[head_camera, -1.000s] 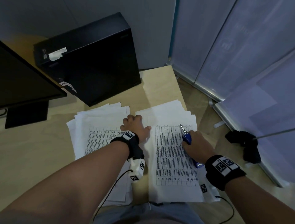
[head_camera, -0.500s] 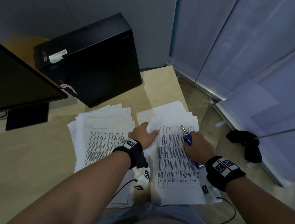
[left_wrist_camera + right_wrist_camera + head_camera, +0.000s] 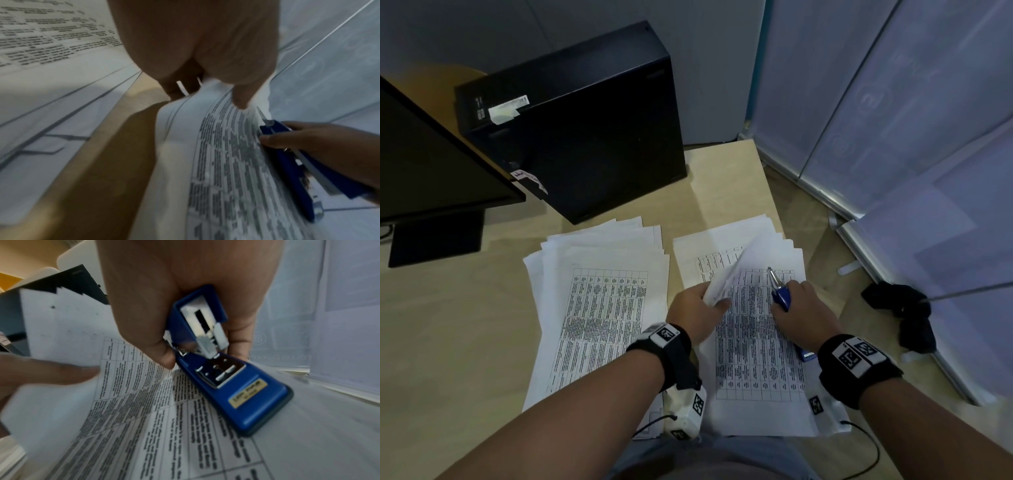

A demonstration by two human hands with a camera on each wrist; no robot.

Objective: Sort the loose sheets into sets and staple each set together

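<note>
Desk (image 3: 465, 325): two paper stacks. Left hand (image 3: 697, 310) pinches the top sheet (image 3: 736, 270) of the right stack (image 3: 756, 359), corner lifted toward 12 o'clock. Right hand (image 3: 803, 313) grips a blue stapler (image 3: 780, 294) on that stack. Left stack (image 3: 599, 308) at 9 o'clock.

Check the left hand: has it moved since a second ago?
Yes. The left hand has shifted right, off the gap between the stacks and onto the right stack, where it now pinches and lifts a top sheet.
</note>
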